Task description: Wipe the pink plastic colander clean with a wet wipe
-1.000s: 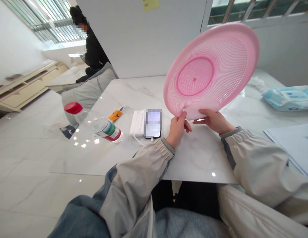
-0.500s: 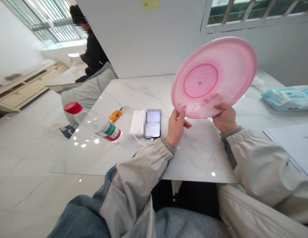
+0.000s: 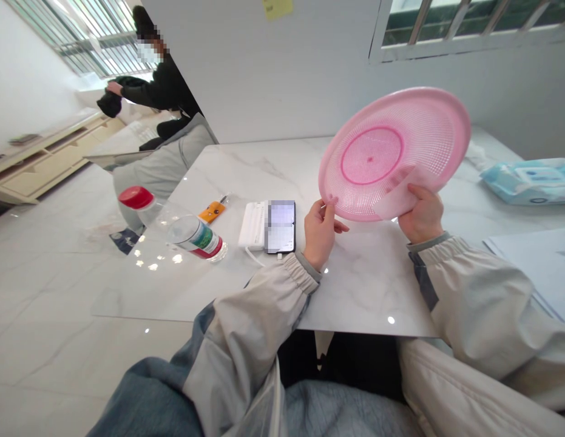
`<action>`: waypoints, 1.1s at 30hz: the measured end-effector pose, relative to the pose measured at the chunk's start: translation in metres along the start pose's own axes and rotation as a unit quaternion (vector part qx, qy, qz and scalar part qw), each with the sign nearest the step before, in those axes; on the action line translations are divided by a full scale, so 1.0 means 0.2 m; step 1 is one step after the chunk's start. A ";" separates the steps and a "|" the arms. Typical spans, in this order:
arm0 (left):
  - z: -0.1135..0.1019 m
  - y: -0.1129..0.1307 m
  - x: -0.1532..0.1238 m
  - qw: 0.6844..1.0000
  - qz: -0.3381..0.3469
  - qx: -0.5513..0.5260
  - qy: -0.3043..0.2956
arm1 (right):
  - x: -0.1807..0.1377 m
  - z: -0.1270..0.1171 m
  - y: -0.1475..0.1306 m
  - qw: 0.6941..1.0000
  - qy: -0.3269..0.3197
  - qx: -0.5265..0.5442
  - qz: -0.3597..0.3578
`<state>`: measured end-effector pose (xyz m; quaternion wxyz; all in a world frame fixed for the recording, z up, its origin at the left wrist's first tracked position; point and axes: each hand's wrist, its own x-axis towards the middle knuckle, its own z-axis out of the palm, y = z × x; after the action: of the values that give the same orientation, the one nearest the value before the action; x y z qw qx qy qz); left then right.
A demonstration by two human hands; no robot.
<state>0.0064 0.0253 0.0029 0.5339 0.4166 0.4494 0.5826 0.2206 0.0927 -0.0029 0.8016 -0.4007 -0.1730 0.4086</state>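
Observation:
A round pink plastic mesh basket point(image 3: 372, 155) is tilted up above the table, its inside facing me. My left hand point(image 3: 320, 233) pinches the lower left of its rim between thumb and fingers. At the lower right, my right hand point(image 3: 421, 217) is closed on a thin white wipe point(image 3: 397, 197), which lies against the mesh and over the rim. Fingers of the right hand show faintly through the basket wall or wipe; their tips are partly hidden.
On the white marbled table point(image 3: 355, 291) are a phone point(image 3: 281, 226), a white power bank point(image 3: 252, 226), an orange tag point(image 3: 212, 211) and a red-capped bottle point(image 3: 195, 238). A blue wipes pack point(image 3: 530, 181) and papers point(image 3: 537, 267) lie right. A person in black point(image 3: 166, 85) sits beyond.
The basket has tipped and dropped slightly, and my right hand with the wipe has shifted a little right along the rim. The person beyond now holds out something black.

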 end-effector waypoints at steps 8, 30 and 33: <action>0.00 0.00 0.00 1.000 -0.008 0.002 0.000 | 0.04 -0.04 0.02 0.999 -0.037 -0.025 -0.003; 0.05 -0.02 -0.03 0.999 0.008 -0.035 0.004 | 0.03 -0.07 0.02 0.967 -0.067 -0.143 -0.200; 0.06 0.00 -0.04 0.998 -0.009 -0.062 -0.009 | 0.00 -0.05 -0.02 0.961 -0.079 -0.158 -0.211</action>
<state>0.0187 0.0177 0.0063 0.5678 0.3842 0.4109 0.6009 0.2283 0.0856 -0.0068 0.7797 -0.4431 -0.3793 0.2279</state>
